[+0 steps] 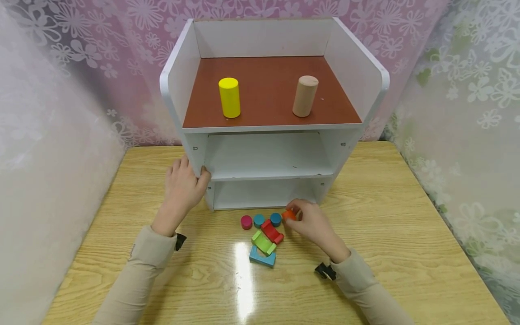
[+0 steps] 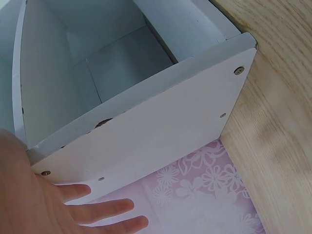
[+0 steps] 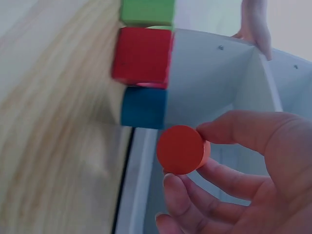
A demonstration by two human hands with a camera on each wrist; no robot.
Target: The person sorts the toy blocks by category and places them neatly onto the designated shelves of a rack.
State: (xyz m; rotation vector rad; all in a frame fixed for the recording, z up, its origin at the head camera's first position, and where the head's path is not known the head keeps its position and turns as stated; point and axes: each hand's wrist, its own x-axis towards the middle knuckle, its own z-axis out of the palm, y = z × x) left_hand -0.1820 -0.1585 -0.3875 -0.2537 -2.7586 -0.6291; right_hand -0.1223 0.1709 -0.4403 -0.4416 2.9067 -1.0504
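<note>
My right hand [image 1: 310,222] pinches an orange round block [image 3: 180,149] between thumb and fingertips, by the front of the bottom shelf. My left hand [image 1: 183,187] rests at the left side panel [image 2: 161,122] of a white shelf unit, thumb at its front edge and the other fingers straight along the outside. Beside the orange block, a dark blue round block [image 1: 276,220], a teal one [image 1: 259,220] and a magenta one [image 1: 246,222] stand in a row. In front of them lie a red arch block [image 1: 272,232], a green one [image 1: 264,243] and a blue one [image 1: 262,257].
On the shelf unit's brown top [image 1: 264,90] stand a yellow cylinder [image 1: 230,98] and a plain wooden cylinder [image 1: 305,96]. The unit stands on a wooden table [image 1: 390,225], with flowered curtains [image 1: 93,49] behind and at the sides.
</note>
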